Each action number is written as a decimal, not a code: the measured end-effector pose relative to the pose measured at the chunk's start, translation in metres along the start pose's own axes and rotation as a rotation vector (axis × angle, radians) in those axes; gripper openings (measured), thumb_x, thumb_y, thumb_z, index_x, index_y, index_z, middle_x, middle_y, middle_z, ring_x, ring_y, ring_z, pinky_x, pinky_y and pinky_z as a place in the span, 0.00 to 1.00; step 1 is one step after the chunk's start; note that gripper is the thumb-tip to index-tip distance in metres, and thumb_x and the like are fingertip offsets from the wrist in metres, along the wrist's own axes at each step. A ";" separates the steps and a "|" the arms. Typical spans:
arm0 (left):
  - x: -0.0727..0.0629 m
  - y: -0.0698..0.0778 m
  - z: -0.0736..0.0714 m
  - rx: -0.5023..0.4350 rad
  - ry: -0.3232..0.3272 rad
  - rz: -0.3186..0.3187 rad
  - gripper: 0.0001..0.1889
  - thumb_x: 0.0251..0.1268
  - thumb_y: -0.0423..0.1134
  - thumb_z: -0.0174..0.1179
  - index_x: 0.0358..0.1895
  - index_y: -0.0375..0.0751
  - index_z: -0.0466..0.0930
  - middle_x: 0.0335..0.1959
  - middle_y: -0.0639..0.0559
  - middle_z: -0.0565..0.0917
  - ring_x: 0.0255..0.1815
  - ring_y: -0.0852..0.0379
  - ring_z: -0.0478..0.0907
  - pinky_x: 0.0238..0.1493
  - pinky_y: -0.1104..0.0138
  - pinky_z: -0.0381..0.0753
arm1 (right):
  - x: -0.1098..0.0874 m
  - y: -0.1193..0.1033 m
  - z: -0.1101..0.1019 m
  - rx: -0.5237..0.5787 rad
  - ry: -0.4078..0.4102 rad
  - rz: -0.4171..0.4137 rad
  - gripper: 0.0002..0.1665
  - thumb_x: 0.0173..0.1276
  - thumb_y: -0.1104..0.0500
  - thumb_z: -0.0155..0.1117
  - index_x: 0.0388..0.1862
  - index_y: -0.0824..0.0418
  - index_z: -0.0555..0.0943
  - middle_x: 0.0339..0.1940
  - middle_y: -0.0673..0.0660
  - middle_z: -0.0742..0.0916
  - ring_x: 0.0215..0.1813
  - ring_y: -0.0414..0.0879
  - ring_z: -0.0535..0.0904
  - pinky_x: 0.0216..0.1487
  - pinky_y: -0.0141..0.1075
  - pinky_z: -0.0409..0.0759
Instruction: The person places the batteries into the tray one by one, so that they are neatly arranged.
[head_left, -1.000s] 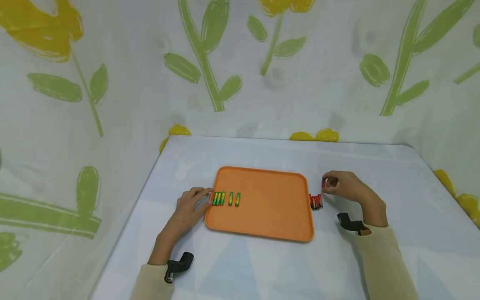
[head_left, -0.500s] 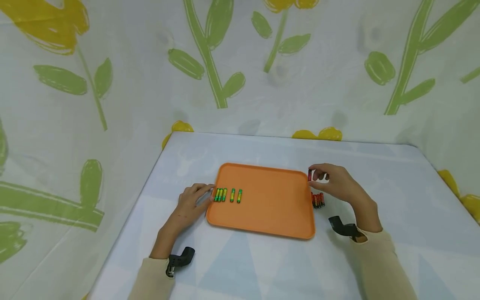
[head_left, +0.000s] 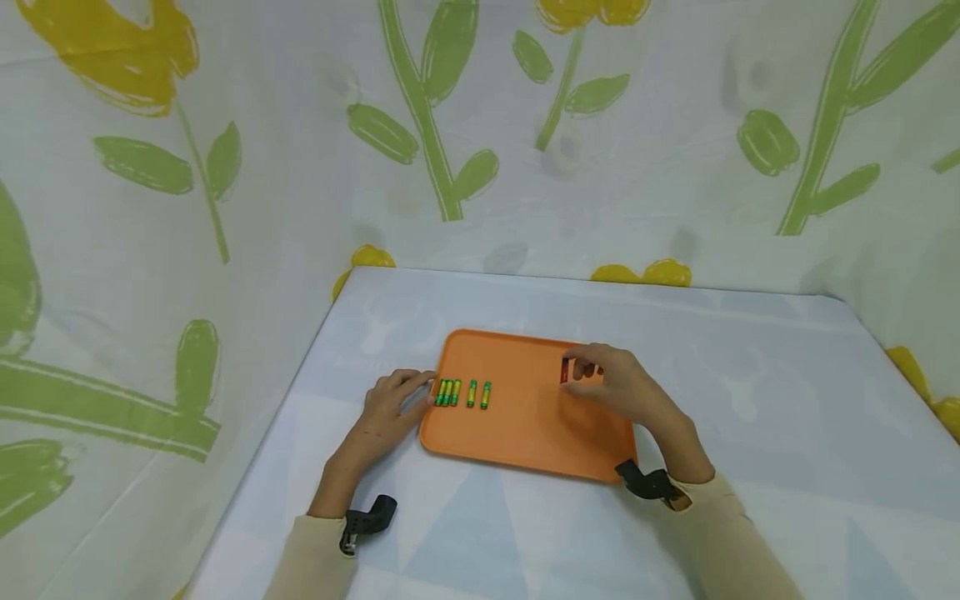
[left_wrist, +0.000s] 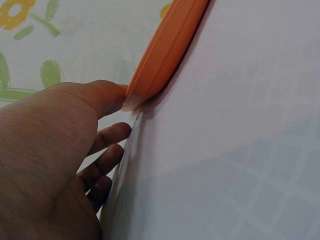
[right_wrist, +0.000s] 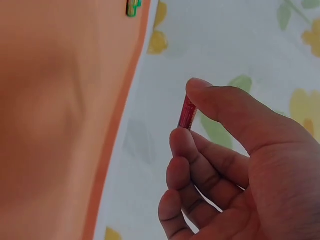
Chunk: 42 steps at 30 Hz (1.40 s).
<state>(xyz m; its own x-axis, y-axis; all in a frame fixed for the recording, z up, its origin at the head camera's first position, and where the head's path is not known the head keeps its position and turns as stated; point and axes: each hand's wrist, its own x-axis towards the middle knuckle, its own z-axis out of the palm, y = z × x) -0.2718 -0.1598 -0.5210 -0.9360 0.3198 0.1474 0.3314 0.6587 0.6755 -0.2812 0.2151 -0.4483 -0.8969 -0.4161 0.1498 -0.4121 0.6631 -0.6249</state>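
Red battery [head_left: 565, 371], one: pinched between thumb and fingers of the right hand [head_left: 622, 383], above the right part of the orange tray [head_left: 517, 437]. Green-and-yellow batteries [head_left: 447, 392], five, on the tray: three side by side near its left rim, two set apart to their right. Left hand [head_left: 387, 412]: fingers loosely bent, thumb touching the left rim. Bench [head_left: 465, 529]: pale, bluish triangles, beneath the tray. Backdrop [head_left: 300, 167]: white, floral.
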 end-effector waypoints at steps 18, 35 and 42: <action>-0.001 0.002 0.000 -0.003 0.000 -0.007 0.23 0.75 0.45 0.58 0.70 0.50 0.75 0.62 0.47 0.74 0.61 0.43 0.67 0.59 0.46 0.59 | 0.018 -0.030 0.056 -0.103 -0.004 -0.023 0.23 0.62 0.53 0.77 0.53 0.60 0.83 0.32 0.46 0.77 0.41 0.45 0.72 0.42 0.40 0.74; 0.001 0.002 -0.003 0.007 0.001 0.007 0.23 0.75 0.45 0.59 0.70 0.49 0.75 0.62 0.46 0.74 0.61 0.42 0.68 0.61 0.44 0.59 | 0.031 -0.028 0.086 -0.073 -0.009 -0.009 0.22 0.61 0.53 0.78 0.50 0.60 0.84 0.32 0.47 0.77 0.37 0.43 0.71 0.38 0.37 0.73; 0.001 -0.001 0.000 0.006 0.008 0.003 0.23 0.75 0.45 0.59 0.70 0.50 0.75 0.61 0.47 0.75 0.62 0.42 0.67 0.61 0.44 0.58 | 0.033 -0.024 0.098 -0.064 0.002 -0.022 0.19 0.61 0.53 0.77 0.47 0.59 0.84 0.31 0.46 0.76 0.36 0.43 0.71 0.39 0.37 0.72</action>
<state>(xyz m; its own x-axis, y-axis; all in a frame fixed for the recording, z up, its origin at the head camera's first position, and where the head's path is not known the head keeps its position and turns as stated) -0.2730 -0.1606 -0.5217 -0.9359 0.3160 0.1555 0.3348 0.6616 0.6710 -0.2851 0.1241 -0.5033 -0.8879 -0.4297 0.1645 -0.4409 0.6922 -0.5714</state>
